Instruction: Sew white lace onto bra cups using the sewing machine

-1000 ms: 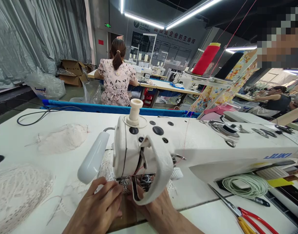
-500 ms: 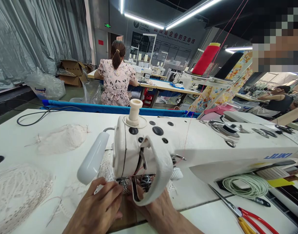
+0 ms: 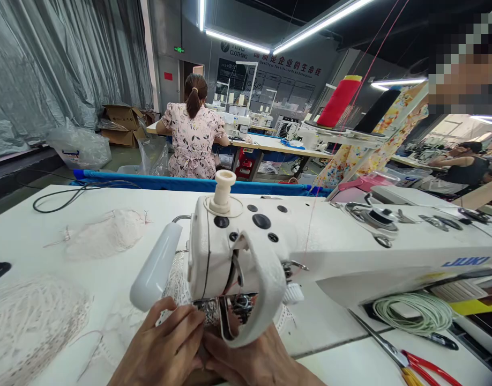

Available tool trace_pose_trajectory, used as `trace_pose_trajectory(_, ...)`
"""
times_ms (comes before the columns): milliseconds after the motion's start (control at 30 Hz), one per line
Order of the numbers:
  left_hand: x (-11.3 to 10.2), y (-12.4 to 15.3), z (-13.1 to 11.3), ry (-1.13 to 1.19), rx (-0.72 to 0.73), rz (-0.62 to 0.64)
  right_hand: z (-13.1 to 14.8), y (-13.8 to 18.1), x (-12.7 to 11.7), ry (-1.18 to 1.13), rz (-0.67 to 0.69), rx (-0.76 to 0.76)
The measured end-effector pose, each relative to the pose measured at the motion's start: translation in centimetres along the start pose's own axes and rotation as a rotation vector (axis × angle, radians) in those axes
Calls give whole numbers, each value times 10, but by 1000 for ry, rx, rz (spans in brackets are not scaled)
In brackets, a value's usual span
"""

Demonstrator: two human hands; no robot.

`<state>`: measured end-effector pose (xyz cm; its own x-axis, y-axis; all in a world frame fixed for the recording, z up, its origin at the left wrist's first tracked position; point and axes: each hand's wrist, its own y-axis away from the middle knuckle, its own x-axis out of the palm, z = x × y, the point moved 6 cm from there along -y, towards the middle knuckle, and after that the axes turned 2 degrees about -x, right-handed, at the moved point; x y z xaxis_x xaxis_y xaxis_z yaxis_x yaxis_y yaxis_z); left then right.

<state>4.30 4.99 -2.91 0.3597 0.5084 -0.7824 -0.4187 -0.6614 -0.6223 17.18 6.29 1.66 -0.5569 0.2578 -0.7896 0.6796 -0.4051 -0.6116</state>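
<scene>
Both hands have closed together: left hand (image 3: 165,348) and right hand (image 3: 252,359) pinch lace (image 3: 174,283) flat, running lengthwise under the machine (image 3: 330,246) foot.

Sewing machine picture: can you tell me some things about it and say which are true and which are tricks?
1. Both hands, the left hand and the right hand, are pressed together at the needle end of the white sewing machine. True.
2. The big thread cone behind the machine is blue. False: it is red with a yellow top.
3. Scissors with red handles lie on the table at the right. True.
4. The left hand holds the scissors. False: they lie apart from both hands.
5. A person in a floral dress sits facing away. True.
</scene>
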Motion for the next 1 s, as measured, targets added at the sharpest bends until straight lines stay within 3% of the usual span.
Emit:
trace_pose_trajectory(133,-2,1,-1,1,-10,-15,1,-1,-1,9,-32,-30)
trace_pose_trajectory(300,-21,-17,-8,33,52,-77,1,1,1,34,-26,-58)
trace_pose_trajectory(467,-33,-27,-10,86,53,-160,-1,11,13,27,-187,-65)
trace_pose_trajectory(567,-32,-27,-9,92,50,-169,-3,10,13,14,-212,-38)
trace_pose_trajectory(767,-30,-24,-2,98,51,-148,-3,-2,2,78,-49,-21)
trace_pose_trajectory(933,-17,-16,12,95,31,-64,-5,0,-6,81,-191,-17)
trace_pose_trajectory(1000,-13,-15,16,73,50,-41,-9,1,-6,97,-100,16)
